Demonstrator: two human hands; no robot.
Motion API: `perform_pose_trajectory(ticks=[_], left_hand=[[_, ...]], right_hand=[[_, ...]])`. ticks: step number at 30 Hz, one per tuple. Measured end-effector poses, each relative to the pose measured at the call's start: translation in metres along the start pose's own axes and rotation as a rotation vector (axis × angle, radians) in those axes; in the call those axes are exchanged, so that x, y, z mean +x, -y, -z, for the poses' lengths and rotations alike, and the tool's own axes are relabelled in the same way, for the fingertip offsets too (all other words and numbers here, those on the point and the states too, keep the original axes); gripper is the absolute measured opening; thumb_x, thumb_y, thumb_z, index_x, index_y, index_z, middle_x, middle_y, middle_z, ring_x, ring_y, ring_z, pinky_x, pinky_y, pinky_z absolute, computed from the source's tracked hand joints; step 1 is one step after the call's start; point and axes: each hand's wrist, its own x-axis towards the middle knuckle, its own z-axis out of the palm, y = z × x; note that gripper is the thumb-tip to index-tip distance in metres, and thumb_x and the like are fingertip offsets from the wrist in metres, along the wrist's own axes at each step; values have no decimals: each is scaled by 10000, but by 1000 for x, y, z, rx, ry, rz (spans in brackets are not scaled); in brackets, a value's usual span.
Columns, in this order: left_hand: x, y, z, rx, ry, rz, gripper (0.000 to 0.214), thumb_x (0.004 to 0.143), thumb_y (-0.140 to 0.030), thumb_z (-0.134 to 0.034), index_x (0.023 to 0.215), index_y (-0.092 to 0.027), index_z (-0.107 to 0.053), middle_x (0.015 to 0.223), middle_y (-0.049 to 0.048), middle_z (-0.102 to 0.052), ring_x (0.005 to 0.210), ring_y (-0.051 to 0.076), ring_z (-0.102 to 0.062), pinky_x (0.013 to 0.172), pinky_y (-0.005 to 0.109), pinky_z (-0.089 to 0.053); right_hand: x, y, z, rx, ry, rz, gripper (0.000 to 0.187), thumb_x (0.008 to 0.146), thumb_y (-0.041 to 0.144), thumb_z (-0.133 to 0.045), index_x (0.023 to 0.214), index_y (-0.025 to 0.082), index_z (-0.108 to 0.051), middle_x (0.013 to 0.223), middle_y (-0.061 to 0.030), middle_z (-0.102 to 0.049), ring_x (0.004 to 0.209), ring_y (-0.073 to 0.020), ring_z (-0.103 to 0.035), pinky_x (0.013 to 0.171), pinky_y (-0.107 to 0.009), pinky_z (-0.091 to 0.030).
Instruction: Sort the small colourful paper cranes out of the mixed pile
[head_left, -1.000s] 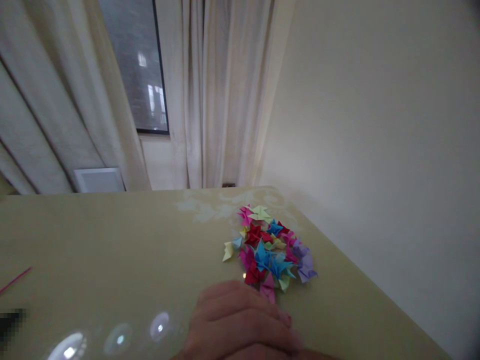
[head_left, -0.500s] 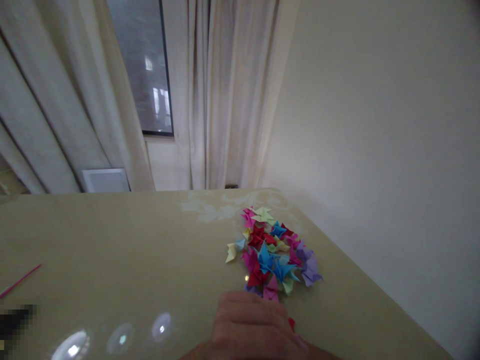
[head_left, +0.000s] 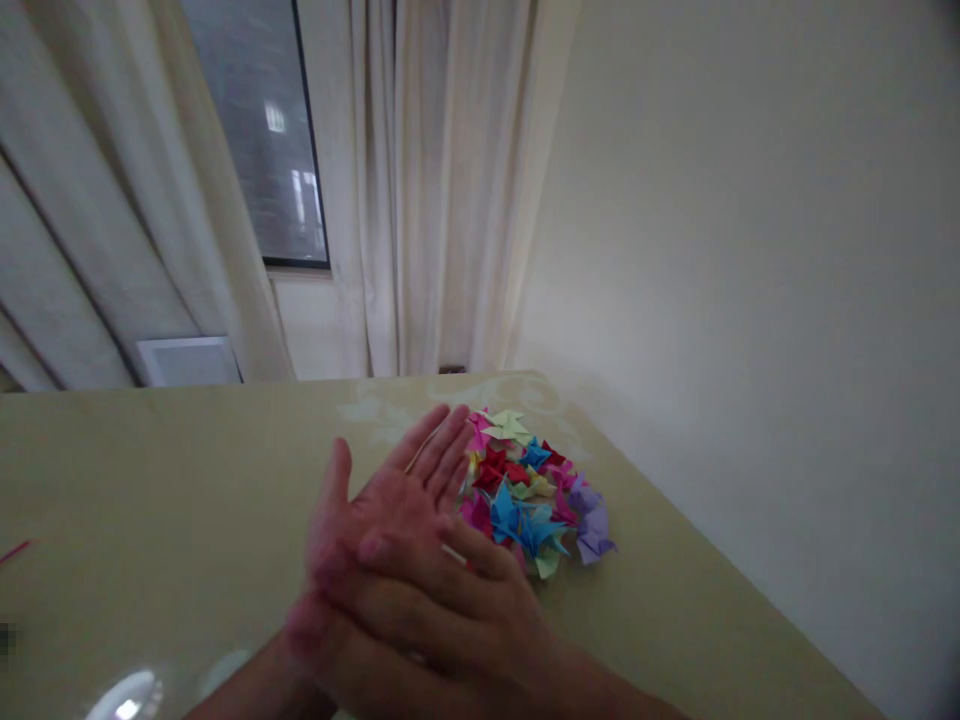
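Risk first, my read: your left hand point(head_left: 390, 495) has its fingertips point(head_left: 450, 440) right at the near-left edge of the paper pile point(head_left: 536, 495). Any sideways sweep from there would likely scatter those light folded pieces. The pile also sits close to the table's right edge, so loose ones could slide off toward the wall point(head_left: 750, 300).

Second risk: if a folded piece is between your palms, pressing down would flatten its creases.

Hands:
- Left: palm up, fully spread, thumb out to the left, fingers pointing at the pile. Can't tell if the tips touch the paper or only overlap it in view.
- Right hand point(head_left: 450, 615): back up, laid across the heel of the left palm, fingers lightly bent. A thin pale sliver with a bit of red shows at the seam. Can't tell if that's a piece being held.

Outward:
- The pile is a loose heap of red, blue, pink, green and purple pieces on the table point(head_left: 187, 480), just past your fingers.
- A pink strip point(head_left: 13, 550) lies at the far left, well apart.
- Curtains point(head_left: 420, 200) and a window point(head_left: 255, 130) are behind.
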Motion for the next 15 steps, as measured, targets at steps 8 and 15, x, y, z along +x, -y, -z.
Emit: perform_pose_trajectory(ticks=[8,15], left_hand=[[1,-6,15,-83,-32,-75,835,1017,-714,-136,1666,-196,-230,1734,55,-274,1628,199,-58,1325,376,-7],[-8,-2,-32,-26,-68,63,760,1047,-684,-122,1623,-258,-374,1732,22,-278,1627,265,-54,1329,504,-103]], right_hand=[[15,5,2,41,47,19,540,1095,428,-452,1621,346,-363,1645,92,-430,1543,-175,-360,1250,-287,-345],[-1,-36,14,-27,-186,-244,1263,841,888,-526,1687,157,60,1738,-189,-165,1597,-418,-130,1276,-643,-178]])
